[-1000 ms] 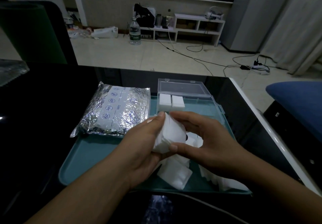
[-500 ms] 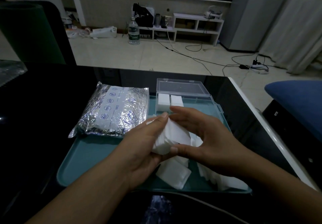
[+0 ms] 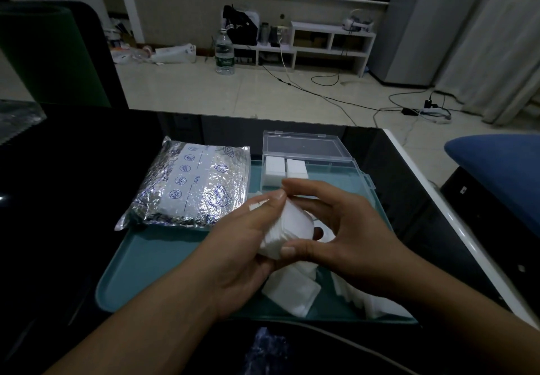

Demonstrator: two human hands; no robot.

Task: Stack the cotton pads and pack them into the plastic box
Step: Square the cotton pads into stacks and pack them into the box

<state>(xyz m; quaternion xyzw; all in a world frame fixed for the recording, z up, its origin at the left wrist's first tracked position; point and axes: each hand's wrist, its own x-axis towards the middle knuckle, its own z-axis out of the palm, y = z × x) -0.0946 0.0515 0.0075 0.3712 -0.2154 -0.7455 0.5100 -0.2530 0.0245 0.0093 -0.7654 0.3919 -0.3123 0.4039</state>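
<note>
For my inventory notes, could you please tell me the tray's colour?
The tray is teal, seen in the head view.

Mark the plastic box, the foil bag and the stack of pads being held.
plastic box (image 3: 361, 174): head view, right wall.
foil bag (image 3: 187, 183): head view, middle of top face.
stack of pads (image 3: 292, 225): head view, exposed top pad.

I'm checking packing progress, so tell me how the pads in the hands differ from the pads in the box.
The held pads are a tilted bundle gripped by the left hand and right hand above the tray; the boxed pads sit as two neat stacks in the box. Both are white.
</note>
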